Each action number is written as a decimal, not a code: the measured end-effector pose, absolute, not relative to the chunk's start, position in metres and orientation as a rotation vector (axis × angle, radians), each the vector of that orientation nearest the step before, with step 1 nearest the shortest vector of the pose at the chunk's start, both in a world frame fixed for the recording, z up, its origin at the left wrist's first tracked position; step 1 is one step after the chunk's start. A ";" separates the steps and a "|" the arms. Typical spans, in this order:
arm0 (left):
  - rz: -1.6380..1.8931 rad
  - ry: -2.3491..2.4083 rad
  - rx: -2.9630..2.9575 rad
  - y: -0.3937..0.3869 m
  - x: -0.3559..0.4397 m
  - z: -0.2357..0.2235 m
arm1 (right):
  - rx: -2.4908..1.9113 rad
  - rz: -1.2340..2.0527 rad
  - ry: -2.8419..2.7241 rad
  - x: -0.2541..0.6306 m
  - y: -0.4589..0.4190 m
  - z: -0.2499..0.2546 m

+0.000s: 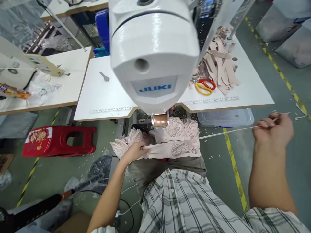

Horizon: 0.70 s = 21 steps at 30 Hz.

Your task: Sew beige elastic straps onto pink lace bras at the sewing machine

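A pale pink lace garment (186, 137) lies across my lap below the sewing machine head (155, 58). My left hand (133, 151) pinches the garment's edge band near its left part. Out to the right, my right hand (273, 129) is closed on the far end of a thin pale strip (222, 133). The strip runs taut from the garment by my left hand to my right fingers, and a short tail sticks out past them. Part of the lace is tucked behind the machine's lower arm tip (160, 120).
Red and yellow scissors (205, 86) and a heap of pink fabric strips (218, 63) lie on the white table (252, 87). A clear plastic lid or tray (225, 117) sits beneath its right edge. A red stool (60, 140) lies left. Another machine's table (65, 77) adjoins.
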<state>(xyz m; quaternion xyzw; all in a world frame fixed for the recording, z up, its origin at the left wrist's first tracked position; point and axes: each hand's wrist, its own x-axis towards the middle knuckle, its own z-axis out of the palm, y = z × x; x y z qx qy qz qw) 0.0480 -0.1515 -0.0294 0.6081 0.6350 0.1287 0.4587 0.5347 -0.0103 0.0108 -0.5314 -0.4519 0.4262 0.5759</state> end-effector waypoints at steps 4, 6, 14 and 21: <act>0.328 1.509 1.433 -0.150 0.032 -0.015 | -1.204 0.796 -0.701 0.515 -0.015 0.024; 0.349 1.485 1.410 -0.151 0.028 -0.007 | -1.207 0.751 -0.721 0.483 -0.026 0.029; 0.470 1.450 1.502 -0.158 0.062 0.026 | -0.970 1.340 -2.241 0.306 -0.084 0.012; 0.828 1.547 1.233 -0.165 0.072 0.029 | -0.905 1.564 -2.372 0.256 -0.085 0.010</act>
